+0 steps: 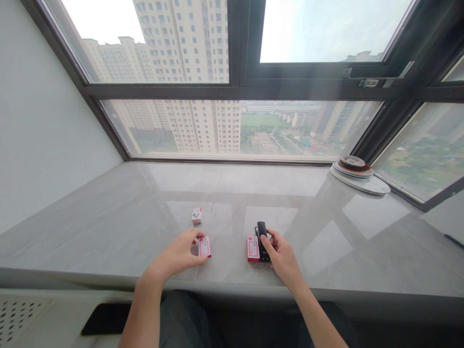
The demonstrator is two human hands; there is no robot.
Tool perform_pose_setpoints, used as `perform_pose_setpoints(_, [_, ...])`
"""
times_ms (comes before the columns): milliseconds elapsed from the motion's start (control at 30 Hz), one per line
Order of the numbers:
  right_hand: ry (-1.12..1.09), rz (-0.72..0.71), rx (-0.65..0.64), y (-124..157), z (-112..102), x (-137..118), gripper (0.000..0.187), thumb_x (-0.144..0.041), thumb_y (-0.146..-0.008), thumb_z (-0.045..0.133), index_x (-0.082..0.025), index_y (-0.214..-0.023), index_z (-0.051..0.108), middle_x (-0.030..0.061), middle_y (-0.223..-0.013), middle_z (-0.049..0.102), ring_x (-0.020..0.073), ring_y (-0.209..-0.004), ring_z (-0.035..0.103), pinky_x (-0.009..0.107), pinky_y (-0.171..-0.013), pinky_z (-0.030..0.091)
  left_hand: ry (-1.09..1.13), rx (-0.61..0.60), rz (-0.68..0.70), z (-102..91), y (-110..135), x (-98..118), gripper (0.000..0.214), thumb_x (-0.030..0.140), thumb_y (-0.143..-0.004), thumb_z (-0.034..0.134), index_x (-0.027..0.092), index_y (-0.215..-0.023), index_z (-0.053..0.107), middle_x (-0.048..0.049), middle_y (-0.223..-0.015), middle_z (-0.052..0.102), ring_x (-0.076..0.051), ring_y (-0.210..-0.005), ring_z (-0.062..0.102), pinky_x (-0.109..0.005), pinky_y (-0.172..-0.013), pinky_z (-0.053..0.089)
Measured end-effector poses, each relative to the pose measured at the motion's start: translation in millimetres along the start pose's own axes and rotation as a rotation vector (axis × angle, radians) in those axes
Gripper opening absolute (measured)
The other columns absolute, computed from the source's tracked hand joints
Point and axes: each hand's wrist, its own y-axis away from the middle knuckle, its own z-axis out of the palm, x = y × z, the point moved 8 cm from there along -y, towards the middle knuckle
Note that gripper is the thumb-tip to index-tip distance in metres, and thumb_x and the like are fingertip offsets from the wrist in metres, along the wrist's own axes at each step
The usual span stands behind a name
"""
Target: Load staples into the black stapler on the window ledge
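Note:
My left hand (pixel 181 252) pinches a small red-and-white box (pixel 205 247) at the near edge of the grey stone sill (pixel 108 227). My right hand (pixel 281 253) is closed around a black stapler-like device (pixel 261 233) that rests on the sill. A second red-and-white box (pixel 253 248) lies flat just left of that device, touching it. Farther back stands a smaller white-and-red box (pixel 196 215), apart from both hands.
A stack of round plates or discs (pixel 357 171) sits at the far right corner of the sill by the window frame (pixel 235 92). A white wall (pixel 43 121) bounds the left side. Below the sill are a perforated white panel (pixel 18 314) and my dark trousers (pixel 188 319).

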Motion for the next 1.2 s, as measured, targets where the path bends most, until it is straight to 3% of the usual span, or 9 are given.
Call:
perform_pose_setpoints(167, [-0.011, -0.026, 0.008, 0, -1, -2, 0.062, -0.066, -0.094, 0.053, -0.018, -0.132, 0.061, -0.0027, -0.073, 0.048, 0.0126, -0.052, 0.047, 0.023, -0.041, 0.040, 0.116, 0.073, 0.310, 41.8, -15, 111, 0.048, 0.031, -0.076, 0.073, 0.027, -0.122, 0.061, -0.0043, -0.119, 0.064, -0.024, -0.112, 0.061, -0.035, -0.099, 0.048])
perform_pose_setpoints(300, [-0.011, -0.049, 0.029, 0, -4, -5, 0.059, -0.065, -0.094, 0.054, -0.018, -0.129, 0.063, -0.0025, -0.072, 0.051, 0.0126, -0.053, 0.048, 0.023, -0.044, 0.040, 0.142, 0.033, 0.379, 73.1, -30, 136, 0.052, 0.029, -0.075, 0.076, 0.029, -0.125, 0.060, -0.0034, -0.121, 0.064, -0.025, -0.116, 0.060, -0.036, -0.103, 0.047])
perform_pose_setpoints(467, [-0.026, -0.035, -0.003, 0, -3, -8, 0.059, -0.066, -0.094, 0.052, -0.020, -0.128, 0.062, -0.0025, -0.073, 0.051, 0.0135, -0.052, 0.049, 0.023, -0.041, 0.040, 0.154, 0.024, 0.344, 93.1, -35, 129, 0.070, 0.036, -0.070, 0.086, 0.033, -0.133, 0.055, -0.0017, -0.127, 0.064, -0.026, -0.119, 0.060, -0.038, -0.103, 0.048])
perform_pose_setpoints(667, [-0.023, 0.005, 0.035, 3, -11, -10, 0.068, -0.070, -0.094, 0.046, -0.018, -0.137, 0.058, -0.0002, -0.075, 0.053, 0.0148, -0.057, 0.049, 0.024, -0.046, 0.041, 0.139, 0.056, 0.385, 95.5, -30, 132, 0.079, 0.047, -0.069, 0.088, 0.035, -0.138, 0.053, -0.0029, -0.132, 0.062, -0.027, -0.123, 0.057, -0.039, -0.105, 0.046])
perform_pose_setpoints(800, [-0.036, 0.059, 0.059, 18, -27, -1, 0.078, -0.071, -0.092, 0.048, -0.016, -0.146, 0.052, -0.0019, -0.075, 0.050, 0.0137, -0.058, 0.046, 0.025, -0.054, 0.041, 0.072, 0.350, 0.247, 40.0, -38, 83, 0.044, 0.055, -0.094, 0.059, 0.029, -0.130, 0.059, -0.0058, -0.124, 0.063, -0.024, -0.117, 0.058, -0.038, -0.102, 0.047])
perform_pose_setpoints(900, [0.033, 0.072, -0.003, 32, -31, 3, 0.089, -0.066, -0.082, 0.067, -0.015, -0.152, 0.045, -0.0024, -0.079, 0.051, 0.0131, -0.061, 0.045, 0.026, -0.060, 0.043, -0.112, 0.697, -0.219, -24.5, -40, 7, 0.040, 0.050, -0.101, 0.043, 0.020, -0.122, 0.060, -0.0100, -0.104, 0.065, -0.027, -0.100, 0.062, -0.038, -0.088, 0.049])
perform_pose_setpoints(967, [0.124, 0.063, -0.046, 37, -31, 1, 0.096, -0.060, -0.077, 0.075, -0.017, -0.156, 0.040, -0.0026, -0.082, 0.051, 0.0141, -0.065, 0.047, 0.027, -0.064, 0.044, -0.182, 0.632, -0.387, -40.1, -50, -25, 0.045, 0.048, -0.101, 0.040, 0.018, -0.131, 0.055, -0.0113, -0.099, 0.068, -0.030, -0.098, 0.064, -0.040, -0.084, 0.048])
perform_pose_setpoints(1033, [0.235, 0.052, -0.088, 38, -27, -5, 0.098, -0.055, -0.077, 0.076, -0.018, -0.158, 0.036, -0.0029, -0.081, 0.052, 0.0154, -0.068, 0.049, 0.028, -0.066, 0.043, -0.180, 0.506, -0.372, -36.1, -65, -31, 0.042, 0.046, -0.102, 0.038, 0.021, -0.130, 0.056, -0.0091, -0.094, 0.070, -0.029, -0.093, 0.066, -0.036, -0.080, 0.047])
perform_pose_setpoints(1200, [0.426, -0.008, -0.209, 28, -9, -28, 0.086, -0.044, -0.074, 0.079, -0.023, -0.151, 0.046, -0.0038, -0.073, 0.058, 0.0176, -0.066, 0.055, 0.026, -0.060, 0.036, -0.128, 0.285, -0.132, 22.1, -91, 22, 0.040, 0.052, -0.104, 0.033, 0.031, -0.122, 0.062, -0.0016, -0.088, 0.073, -0.022, -0.086, 0.069, -0.028, -0.071, 0.044])
